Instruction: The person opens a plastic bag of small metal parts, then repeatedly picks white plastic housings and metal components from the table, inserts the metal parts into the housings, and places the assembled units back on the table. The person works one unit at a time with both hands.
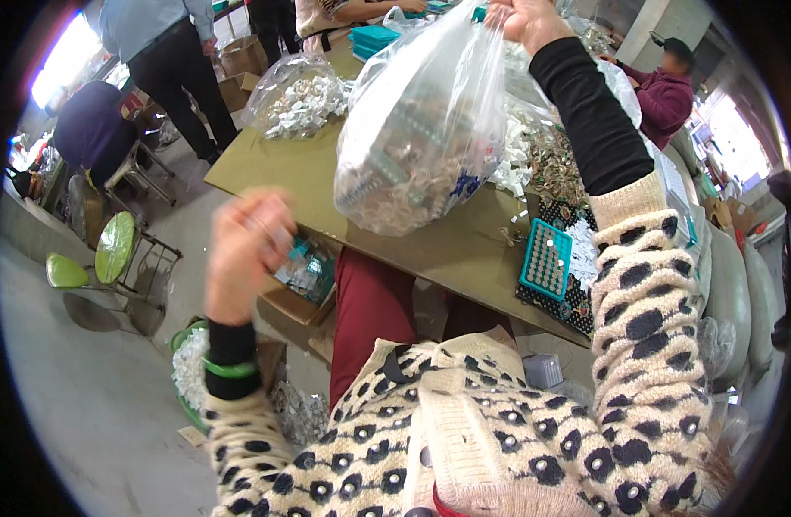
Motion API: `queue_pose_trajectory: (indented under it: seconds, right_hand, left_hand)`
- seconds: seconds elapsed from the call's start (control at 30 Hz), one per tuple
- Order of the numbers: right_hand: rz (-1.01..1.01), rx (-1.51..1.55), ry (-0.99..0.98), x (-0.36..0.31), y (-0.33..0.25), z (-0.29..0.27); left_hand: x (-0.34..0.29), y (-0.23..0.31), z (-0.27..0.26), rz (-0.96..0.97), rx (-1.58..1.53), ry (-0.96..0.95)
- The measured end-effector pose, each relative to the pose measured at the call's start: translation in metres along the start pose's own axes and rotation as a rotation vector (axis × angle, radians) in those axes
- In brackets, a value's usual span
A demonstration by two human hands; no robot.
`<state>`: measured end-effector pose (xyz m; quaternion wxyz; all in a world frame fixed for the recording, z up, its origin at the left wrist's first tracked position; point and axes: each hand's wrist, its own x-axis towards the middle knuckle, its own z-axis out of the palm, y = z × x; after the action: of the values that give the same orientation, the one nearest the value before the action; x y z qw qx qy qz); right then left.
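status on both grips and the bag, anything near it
Right grip holds bag by its top. Left grip off it, blurred. Teal tray right of bag.

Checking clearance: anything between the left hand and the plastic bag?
Nothing visible. The left hand, blurred, is apart from the clear plastic bag, to its left in the view; olive tabletop shows in the gap. The right hand grips the bag's gathered top, not in between.
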<state>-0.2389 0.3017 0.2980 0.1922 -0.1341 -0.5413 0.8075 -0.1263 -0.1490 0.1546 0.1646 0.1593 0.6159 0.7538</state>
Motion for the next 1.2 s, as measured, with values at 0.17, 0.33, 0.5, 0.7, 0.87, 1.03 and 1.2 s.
queue_pose_trajectory:
  seconds: [0.17,0.33,0.5,0.7,0.87,1.03,1.2]
  right_hand:
    - [0.246,0.036,-0.276,-0.067,0.035,0.053]
    - [-0.202,-0.648,-0.41,-0.014,-0.02,0.075]
    - [-0.358,-0.574,-0.469,0.012,-0.058,0.048]
    - [-0.169,0.078,-0.046,-0.047,-0.062,0.071]
    - [-0.05,0.021,0.133,-0.07,-0.03,0.072]
    - [0.034,0.072,0.16,-0.08,-0.022,0.066]
    - [0.07,0.076,0.09,-0.083,-0.024,0.061]
  left_hand:
    - [-0.048,-0.109,0.078,-0.45,-0.251,-0.351]
    - [-0.049,-0.211,0.132,-0.676,-0.254,-0.519]
    - [-0.039,-0.261,0.125,-0.762,-0.454,-0.405]
    - [-0.03,-0.265,0.132,-0.781,-0.288,-0.447]
    - [-0.028,-0.263,0.131,-0.719,-0.282,-0.488]
    - [-0.028,-0.262,0.135,-0.726,-0.271,-0.489]
    - [-0.029,-0.26,0.138,-0.704,-0.261,-0.503]
